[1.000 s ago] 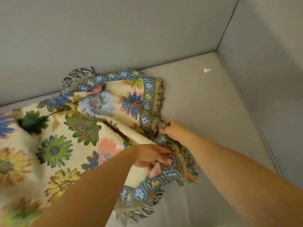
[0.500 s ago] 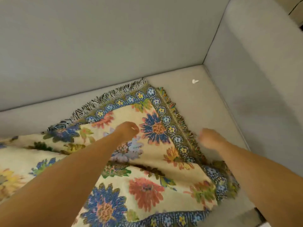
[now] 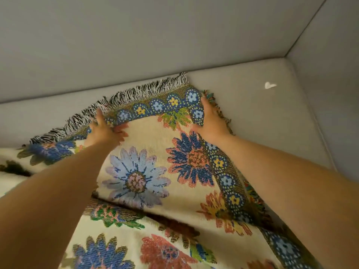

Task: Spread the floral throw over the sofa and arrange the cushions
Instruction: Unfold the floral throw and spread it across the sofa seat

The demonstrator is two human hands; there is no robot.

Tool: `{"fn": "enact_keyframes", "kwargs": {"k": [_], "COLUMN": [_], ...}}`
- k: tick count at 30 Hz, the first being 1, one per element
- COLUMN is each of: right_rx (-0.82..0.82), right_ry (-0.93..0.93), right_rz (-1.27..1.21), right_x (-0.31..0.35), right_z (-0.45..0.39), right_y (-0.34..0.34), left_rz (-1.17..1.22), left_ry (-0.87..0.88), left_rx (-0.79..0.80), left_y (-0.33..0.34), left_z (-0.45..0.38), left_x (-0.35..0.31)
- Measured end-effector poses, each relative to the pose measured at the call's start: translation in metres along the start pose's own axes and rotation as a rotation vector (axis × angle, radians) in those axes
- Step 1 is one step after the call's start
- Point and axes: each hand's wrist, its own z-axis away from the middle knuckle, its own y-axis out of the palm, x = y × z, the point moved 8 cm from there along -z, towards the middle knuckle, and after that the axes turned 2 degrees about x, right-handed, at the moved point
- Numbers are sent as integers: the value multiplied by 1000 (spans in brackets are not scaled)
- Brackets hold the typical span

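Note:
The floral throw (image 3: 155, 171), cream with big blue, pink and yellow flowers, a blue flowered border and a black-and-white fringe, lies rumpled on the grey sofa seat (image 3: 252, 109). Its far right corner is raised off the seat. My left hand (image 3: 103, 131) pinches the fringed far edge, thumb on the patterned side. At the corner's right edge my right hand (image 3: 210, 121) grips the border, its fingers wrapped behind the cloth. A fold runs across the throw nearer to me. No cushions are in view.
The grey backrest (image 3: 136, 45) rises just behind the throw's fringe, and the right armrest (image 3: 330, 84) walls off the seat's far right corner. A small white scrap (image 3: 270, 85) lies on the bare seat near that corner.
Both hands have reached forward and taken hold of the throw's far corner, left on the fringed edge, right on the side border. The corner is now lifted and nearer the backrest.

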Motion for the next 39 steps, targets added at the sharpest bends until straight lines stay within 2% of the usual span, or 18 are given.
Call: {"fn": "enact_keyframes", "kwargs": {"k": [2, 5, 7, 10, 13, 16, 18, 21, 23, 26, 30, 33, 36, 38, 39], "right_rx": [6, -50, -85, -92, -92, -138, -199, -302, -430, -549, -502, -430, -502, -561, -512], "right_ry": [-11, -33, -8, 54, 117, 179, 179, 134, 124, 142, 227, 262, 246, 154, 58], "right_rz": [29, 243, 242, 116, 217, 230, 209, 189, 168, 102, -24, 37, -41, -122, -130], "right_x": [5, 1, -11, -34, -67, -96, -108, -106, -104, -115, -146, -153, -144, -121, -101], "right_z": [-14, -20, -18, -17, -19, -15, -11, -10, -13, -30, -58, -65, -51, -35, -29], "right_y": [12, 8, -10, -36, -59, -86, -101, -118, -136, -158, -162, -158, -165, -161, -152], "left_rz": [104, 190, 203, 89, 90, 57, -40, -199, -283, -353, -340, -296, -262, -243, -234], "left_ry": [-10, 159, 250, 388, 530, 623, 601, 440, 354, 334, 334, 343, 365, 366, 363], "left_rx": [46, 93, 27, -145, -174, -167, -126, -29, 8, 11, 25, 52, 79, 104, 114], "left_y": [3, 9, 2, -19, -28, -11, 13, 39, 48, 52, 54, 53, 52, 52, 52], "left_z": [-9, -3, 3, 14, 28, 31, 23, 4, -4, -6, -12, -12, -10, -8, -7], "left_x": [6, -29, -68, -144, -221, -248, -233, -189, -177, -178, -174, -174, -177, -177, -177]}}
